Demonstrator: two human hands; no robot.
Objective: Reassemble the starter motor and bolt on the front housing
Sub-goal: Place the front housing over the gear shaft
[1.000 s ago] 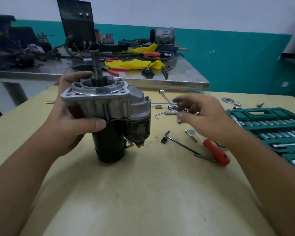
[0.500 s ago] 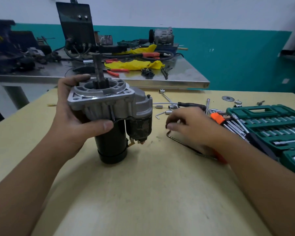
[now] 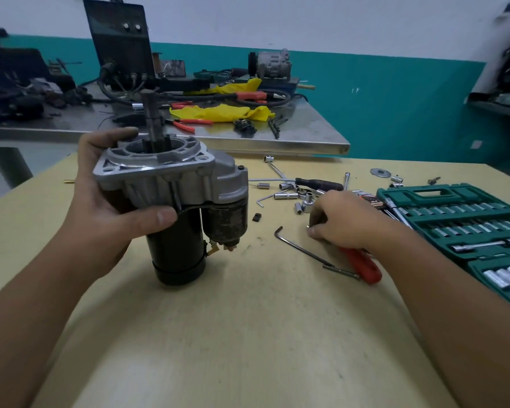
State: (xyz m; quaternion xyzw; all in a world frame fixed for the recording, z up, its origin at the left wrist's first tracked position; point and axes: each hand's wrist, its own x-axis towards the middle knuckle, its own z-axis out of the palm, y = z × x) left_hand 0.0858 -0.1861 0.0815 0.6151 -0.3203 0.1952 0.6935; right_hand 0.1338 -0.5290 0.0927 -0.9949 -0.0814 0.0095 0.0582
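Yellow table (image 3: 248, 334) w/ steel bench (image 3: 306, 136) behind, teal wall (image 3: 395, 98).

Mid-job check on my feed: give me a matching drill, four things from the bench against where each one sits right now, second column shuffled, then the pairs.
Things:
1. starter motor
2. hex key
3. socket set case
4. red-handled screwdriver

Places:
A. open at the table's right edge
B. partly under the right hand
C. upright, gripped by the left hand
D. flat on the table between the motor and the right hand

Pairs: 1-C, 2-D, 3-A, 4-B
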